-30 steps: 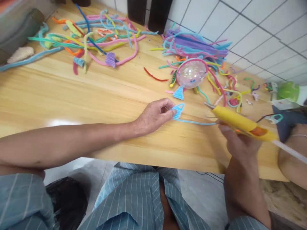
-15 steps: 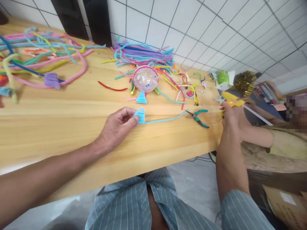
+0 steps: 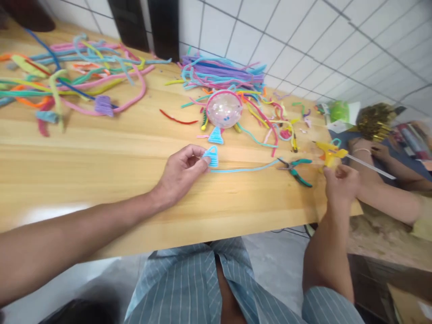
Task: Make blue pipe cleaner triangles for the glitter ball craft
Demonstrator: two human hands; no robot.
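My left hand (image 3: pixel 184 173) pinches a small folded light-blue pipe-cleaner piece (image 3: pixel 212 158) with a loop on top, just above the table. From beside it, a long blue pipe-cleaner strand (image 3: pixel 243 170) runs right toward the pliers (image 3: pixel 297 171), which lie with green handles spread. My right hand (image 3: pixel 342 183) has its fingers closed at the handle of a yellow glue gun (image 3: pixel 332 153), with a clear glue stick out of its back. Behind my left hand lies a clear, pink-rimmed ball (image 3: pixel 224 109) with a ridged blue fan-shaped piece (image 3: pixel 216 135) below it.
A heap of pipe cleaners (image 3: pixel 222 74) lies by the tiled wall, with more (image 3: pixel 114 83) at left, including a folded purple piece (image 3: pixel 104 105). A red strand (image 3: pixel 177 118) lies mid-table. Another person's arm (image 3: pixel 384 193) rests at the right, near gold tinsel (image 3: pixel 374 121).
The view has swung left, shifting everything rightward. My right hand has drawn the glue gun nearer, and it now shows more clearly. My left hand keeps its pinch on the blue piece.
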